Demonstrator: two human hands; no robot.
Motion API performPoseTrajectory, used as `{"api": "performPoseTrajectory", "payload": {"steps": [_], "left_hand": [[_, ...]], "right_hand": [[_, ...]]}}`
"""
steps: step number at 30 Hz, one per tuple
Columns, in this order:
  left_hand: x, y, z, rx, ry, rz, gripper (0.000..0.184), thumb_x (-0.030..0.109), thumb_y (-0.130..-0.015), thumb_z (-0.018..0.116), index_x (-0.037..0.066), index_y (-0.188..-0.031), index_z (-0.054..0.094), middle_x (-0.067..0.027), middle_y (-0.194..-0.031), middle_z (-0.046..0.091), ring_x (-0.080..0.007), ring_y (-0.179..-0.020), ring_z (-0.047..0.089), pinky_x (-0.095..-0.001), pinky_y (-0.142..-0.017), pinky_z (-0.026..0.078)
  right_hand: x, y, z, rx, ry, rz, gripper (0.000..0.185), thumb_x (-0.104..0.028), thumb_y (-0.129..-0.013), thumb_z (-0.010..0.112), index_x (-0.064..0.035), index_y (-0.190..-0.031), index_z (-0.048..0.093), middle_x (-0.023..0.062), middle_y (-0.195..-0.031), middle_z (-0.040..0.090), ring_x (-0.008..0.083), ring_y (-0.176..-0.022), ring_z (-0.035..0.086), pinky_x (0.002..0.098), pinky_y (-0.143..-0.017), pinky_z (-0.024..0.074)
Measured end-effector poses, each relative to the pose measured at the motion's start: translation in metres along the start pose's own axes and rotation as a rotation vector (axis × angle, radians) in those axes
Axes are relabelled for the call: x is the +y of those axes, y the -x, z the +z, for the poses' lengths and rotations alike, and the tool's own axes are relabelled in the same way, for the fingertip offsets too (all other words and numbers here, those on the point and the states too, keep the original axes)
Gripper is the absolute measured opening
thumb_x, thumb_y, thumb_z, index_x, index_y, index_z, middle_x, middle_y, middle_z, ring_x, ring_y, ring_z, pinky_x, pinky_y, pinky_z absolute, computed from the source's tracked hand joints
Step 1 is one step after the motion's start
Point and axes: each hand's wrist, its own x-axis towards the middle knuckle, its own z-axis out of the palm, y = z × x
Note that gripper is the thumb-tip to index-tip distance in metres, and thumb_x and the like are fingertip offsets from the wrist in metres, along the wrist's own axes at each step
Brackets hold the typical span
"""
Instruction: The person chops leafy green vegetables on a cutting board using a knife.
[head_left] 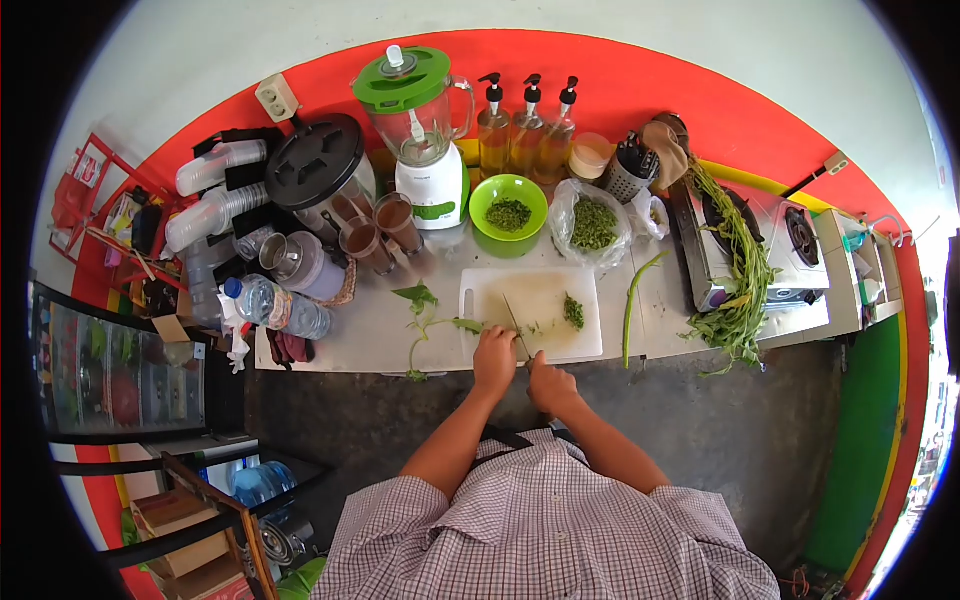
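My right hand (551, 386) is closed around the handle of a knife (516, 322), whose blade points away from me over the white cutting board (483, 287). Close beside the blade, my left hand (495, 361) has its fingers curled down at the board's front edge, holding a leafy green stem (427, 323). This stem trails left off the board onto the counter. A few green bits lie near the blade. Farther right on the board sits a small pile of chopped greens (573, 311).
Behind the board stand a green bowl (510, 244) and a plastic bag (592, 226), both holding chopped greens. A blender (432, 188) and pump bottles (526, 135) line the wall. Long leafy stalks (745, 270) drape over the stove (690, 240). A water bottle (285, 308) lies left.
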Motion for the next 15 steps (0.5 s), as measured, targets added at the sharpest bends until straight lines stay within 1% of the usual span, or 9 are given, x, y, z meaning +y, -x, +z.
{"api": "performPoseTrajectory", "payload": {"steps": [1, 2, 4, 8, 10, 11, 12, 13, 15], "left_hand": [[-0.002, -0.004, -0.001, 0.001, 0.051, -0.034, 0.010, 0.004, -0.081, 0.070, 0.005, -0.089, 0.075, -0.0128, -0.096, 0.066, -0.0351, -0.098, 0.062, -0.0437, -0.085, 0.052], [-0.002, -0.007, -0.003, 0.005, 0.050, -0.032, 0.010, 0.004, -0.081, 0.070, 0.005, -0.089, 0.075, -0.0128, -0.096, 0.066, -0.0351, -0.098, 0.062, -0.0437, -0.085, 0.052], [-0.005, -0.015, -0.005, -0.037, 0.055, -0.082, 0.012, 0.001, -0.077, 0.072, 0.006, -0.087, 0.075, -0.0124, -0.096, 0.066, -0.0362, -0.098, 0.061, -0.0456, -0.087, 0.050], [-0.004, -0.017, -0.007, -0.038, 0.018, -0.142, 0.010, 0.001, -0.075, 0.074, 0.007, -0.083, 0.075, -0.0112, -0.096, 0.066, -0.0355, -0.094, 0.060, -0.0438, -0.088, 0.050], [-0.004, -0.015, -0.009, -0.058, -0.020, -0.026, 0.009, 0.002, -0.078, 0.071, 0.007, -0.085, 0.074, -0.0111, -0.096, 0.066, -0.0347, -0.094, 0.060, -0.0437, -0.086, 0.050], [-0.003, -0.012, -0.010, -0.054, -0.024, -0.024, 0.009, 0.002, -0.078, 0.071, 0.007, -0.085, 0.074, -0.0111, -0.096, 0.066, -0.0347, -0.094, 0.060, -0.0437, -0.086, 0.050], [-0.002, -0.006, -0.007, -0.039, -0.058, 0.043, 0.010, 0.003, -0.079, 0.070, 0.006, -0.087, 0.074, -0.0114, -0.096, 0.066, -0.0345, -0.095, 0.060, -0.0437, -0.086, 0.051], [-0.002, -0.001, -0.004, -0.023, -0.092, 0.109, 0.010, 0.003, -0.081, 0.068, 0.006, -0.090, 0.073, -0.0116, -0.096, 0.066, -0.0342, -0.096, 0.060, -0.0437, -0.085, 0.051], [-0.003, 0.008, -0.002, 0.031, -0.058, 0.122, 0.010, 0.002, -0.082, 0.067, 0.005, -0.090, 0.073, -0.0123, -0.095, 0.066, -0.0345, -0.094, 0.061, -0.0438, -0.084, 0.051]], "right_hand": [[-0.001, 0.001, 0.003, -0.002, 0.000, -0.003, 0.072, -0.024, -0.088, 0.067, 0.0062, -0.142, 0.030, 0.0278, -0.114, 0.070, 0.0420, -0.107, 0.070, 0.0494, -0.091, 0.0558], [-0.004, 0.004, 0.005, -0.015, -0.017, 0.023, 0.071, -0.024, -0.088, 0.068, 0.0059, -0.141, 0.031, 0.0279, -0.114, 0.070, 0.0423, -0.107, 0.070, 0.0494, -0.091, 0.0557], [-0.004, 0.003, 0.012, -0.024, -0.024, 0.044, 0.070, -0.024, -0.088, 0.068, 0.0055, -0.140, 0.031, 0.0279, -0.113, 0.070, 0.0426, -0.107, 0.069, 0.0495, -0.091, 0.0557], [0.001, -0.003, 0.012, 0.028, -0.005, 0.019, 0.069, -0.023, -0.087, 0.069, 0.0051, -0.138, 0.032, 0.0287, -0.112, 0.070, 0.0433, -0.107, 0.069, 0.0504, -0.091, 0.0554], [0.000, 0.001, 0.008, 0.036, 0.012, 0.001, 0.070, -0.024, -0.087, 0.070, 0.0052, -0.138, 0.032, 0.0289, -0.112, 0.070, 0.0435, -0.106, 0.069, 0.0509, -0.092, 0.0553], [-0.002, 0.005, 0.007, 0.025, 0.002, 0.000, 0.067, -0.021, -0.090, 0.063, 0.0064, -0.142, 0.031, 0.0274, -0.111, 0.071, 0.0424, -0.104, 0.070, 0.0507, -0.091, 0.0557], [-0.003, 0.007, 0.007, 0.017, -0.008, -0.001, 0.064, -0.019, -0.093, 0.057, 0.0075, -0.145, 0.031, 0.0259, -0.109, 0.072, 0.0414, -0.102, 0.072, 0.0506, -0.090, 0.0561], [-0.002, 0.006, 0.012, 0.024, -0.006, -0.007, 0.064, -0.019, -0.093, 0.057, 0.0075, -0.145, 0.031, 0.0259, -0.109, 0.072, 0.0414, -0.102, 0.072, 0.0506, -0.090, 0.0561], [0.000, 0.005, 0.018, 0.018, -0.026, -0.018, 0.071, -0.024, -0.087, 0.069, 0.0060, -0.139, 0.031, 0.0293, -0.110, 0.070, 0.0441, -0.105, 0.070, 0.0519, -0.090, 0.0558]]}}
